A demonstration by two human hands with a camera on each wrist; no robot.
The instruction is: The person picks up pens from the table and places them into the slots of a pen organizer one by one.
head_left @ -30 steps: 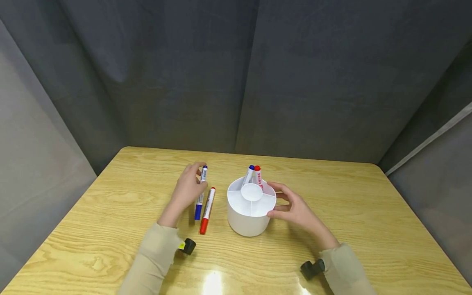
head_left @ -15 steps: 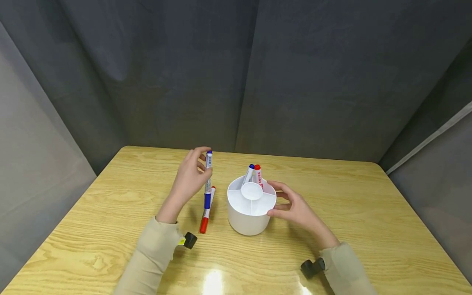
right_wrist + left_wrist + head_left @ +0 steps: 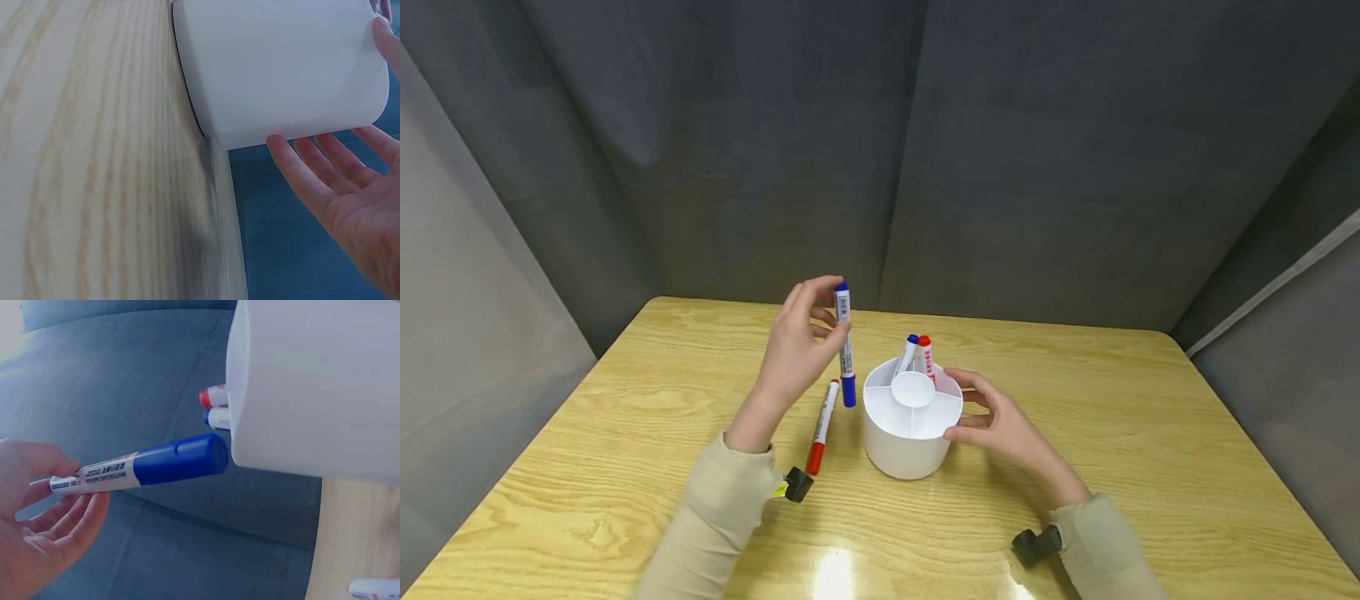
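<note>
My left hand [image 3: 797,350] pinches a blue-capped marker [image 3: 845,346] near its upper end and holds it almost upright above the table, cap down, just left of the white round holder [image 3: 912,425]. In the left wrist view the blue-capped marker [image 3: 147,465] sits beside the white round holder [image 3: 319,387]. Two markers, one blue-tipped [image 3: 907,354] and one red-tipped [image 3: 925,357], stand in the holder's far compartment. My right hand [image 3: 992,417] touches the holder's right side with straight fingers [image 3: 325,175]. A red-capped marker [image 3: 822,425] lies on the table.
The wooden table [image 3: 625,433] is enclosed by grey fabric walls on three sides. Small black wrist cameras [image 3: 797,485] sit at both cuffs. The holder's near compartments show nothing inside.
My left hand has lifted the blue-capped marker off the table, turned it upright and carried it right toward the holder. The red-capped marker stays put. The right hand has not moved.
</note>
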